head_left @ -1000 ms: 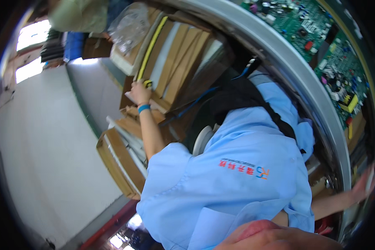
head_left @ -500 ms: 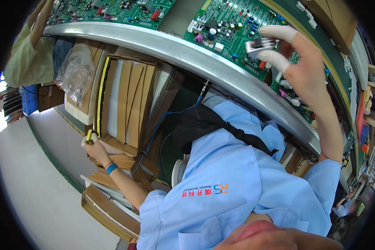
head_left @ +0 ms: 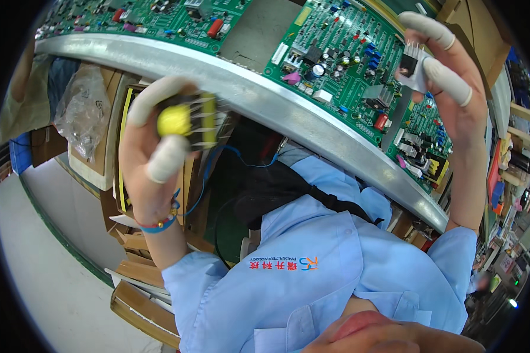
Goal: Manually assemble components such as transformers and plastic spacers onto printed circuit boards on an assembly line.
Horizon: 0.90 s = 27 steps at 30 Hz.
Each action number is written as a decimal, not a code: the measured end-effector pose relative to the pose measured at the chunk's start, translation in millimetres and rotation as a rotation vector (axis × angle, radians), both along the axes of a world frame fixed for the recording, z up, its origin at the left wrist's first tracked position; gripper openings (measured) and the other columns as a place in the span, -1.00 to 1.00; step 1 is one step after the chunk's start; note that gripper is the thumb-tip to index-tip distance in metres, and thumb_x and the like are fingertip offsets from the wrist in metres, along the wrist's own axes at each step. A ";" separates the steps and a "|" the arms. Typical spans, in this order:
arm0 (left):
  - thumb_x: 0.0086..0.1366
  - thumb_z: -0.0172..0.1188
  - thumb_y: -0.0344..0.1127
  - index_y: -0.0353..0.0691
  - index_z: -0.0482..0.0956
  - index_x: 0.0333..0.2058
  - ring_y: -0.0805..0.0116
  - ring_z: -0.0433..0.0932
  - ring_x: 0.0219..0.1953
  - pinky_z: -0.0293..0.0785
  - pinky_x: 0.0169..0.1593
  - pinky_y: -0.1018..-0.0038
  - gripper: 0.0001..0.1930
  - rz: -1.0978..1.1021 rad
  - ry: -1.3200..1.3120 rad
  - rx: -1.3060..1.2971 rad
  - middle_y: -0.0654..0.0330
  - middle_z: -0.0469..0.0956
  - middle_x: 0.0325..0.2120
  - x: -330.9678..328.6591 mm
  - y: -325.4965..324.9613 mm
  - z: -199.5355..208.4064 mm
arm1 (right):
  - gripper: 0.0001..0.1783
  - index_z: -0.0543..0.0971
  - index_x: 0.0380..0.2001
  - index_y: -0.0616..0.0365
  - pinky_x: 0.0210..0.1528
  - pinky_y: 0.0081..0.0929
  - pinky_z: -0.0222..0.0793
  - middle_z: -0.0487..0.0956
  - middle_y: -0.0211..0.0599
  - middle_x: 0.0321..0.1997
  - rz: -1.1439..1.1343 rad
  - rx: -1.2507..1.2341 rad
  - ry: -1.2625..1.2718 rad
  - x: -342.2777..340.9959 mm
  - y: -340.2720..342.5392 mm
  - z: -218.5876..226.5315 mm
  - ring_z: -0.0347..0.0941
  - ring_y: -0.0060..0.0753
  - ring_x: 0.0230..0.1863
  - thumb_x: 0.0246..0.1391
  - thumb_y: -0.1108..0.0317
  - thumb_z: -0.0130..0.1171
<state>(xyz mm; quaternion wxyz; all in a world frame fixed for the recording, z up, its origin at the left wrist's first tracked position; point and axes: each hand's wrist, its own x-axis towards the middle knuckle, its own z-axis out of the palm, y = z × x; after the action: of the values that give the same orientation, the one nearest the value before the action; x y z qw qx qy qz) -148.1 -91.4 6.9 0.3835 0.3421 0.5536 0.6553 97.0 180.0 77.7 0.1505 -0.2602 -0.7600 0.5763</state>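
Note:
My left hand (head_left: 150,138), with white finger cots on, is raised and closed on a transformer (head_left: 179,120) with yellow winding and a row of metal pins; it is blurred by motion. Over the right part of a green circuit board (head_left: 350,65), my right hand (head_left: 459,76) pinches a small metal heat sink with a black part and thin pins (head_left: 409,63), the pins pointing up. Below that hand, another heat sink (head_left: 378,94) stands on the board beside a red capacitor (head_left: 381,122).
A metal rail (head_left: 241,76) runs along the near edge of the boards. Another populated green board (head_left: 165,26) lies to the left. Cardboard boxes (head_left: 147,306) and a clear plastic bag (head_left: 85,109) are at the left. A blue cord (head_left: 241,157) hangs by my waist.
My left hand has come up from the carton with the transformer. My right hand has lifted off the board; a heat sink stands where its fingers were, and another is in its grip.

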 end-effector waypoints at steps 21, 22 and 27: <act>-0.18 0.09 -0.70 -0.55 0.20 0.21 0.12 0.38 -0.25 0.11 -0.02 0.33 -0.18 -0.693 1.535 -0.257 0.10 0.40 -0.41 84.8 167.2 64.8 | -0.21 0.13 0.33 0.32 -0.58 -0.85 0.20 0.20 0.25 0.32 -0.312 -0.284 0.118 186.1 25.7 3.2 0.12 -0.71 -0.51 0.21 0.07 0.12; -0.18 0.09 -0.70 -0.55 0.20 0.21 0.12 0.38 -0.25 0.11 -0.02 0.33 -0.18 -0.701 1.532 -0.271 0.10 0.40 -0.41 85.5 167.7 65.8 | -0.24 0.16 0.31 0.32 -0.62 -0.84 0.19 0.25 0.25 0.28 -0.373 -0.428 0.189 190.4 27.8 1.5 0.11 -0.70 -0.56 0.23 0.04 0.09; -0.15 0.10 -0.69 -0.59 0.28 0.14 0.13 0.40 -0.24 0.14 0.01 0.28 -0.27 -0.701 1.691 -0.158 0.12 0.40 -0.44 91.7 167.2 67.8 | -0.29 0.20 0.29 0.27 -0.58 -0.72 0.30 0.36 0.25 0.14 -0.231 -0.499 0.337 188.0 21.6 -13.6 0.18 -0.57 -0.56 0.24 0.03 0.05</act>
<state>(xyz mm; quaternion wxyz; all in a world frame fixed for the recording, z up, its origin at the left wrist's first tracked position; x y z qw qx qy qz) -56.4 75.8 74.7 0.0499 0.8286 0.5576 -0.0068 285.1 201.6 64.1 0.2700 -0.2746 -0.5250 0.7590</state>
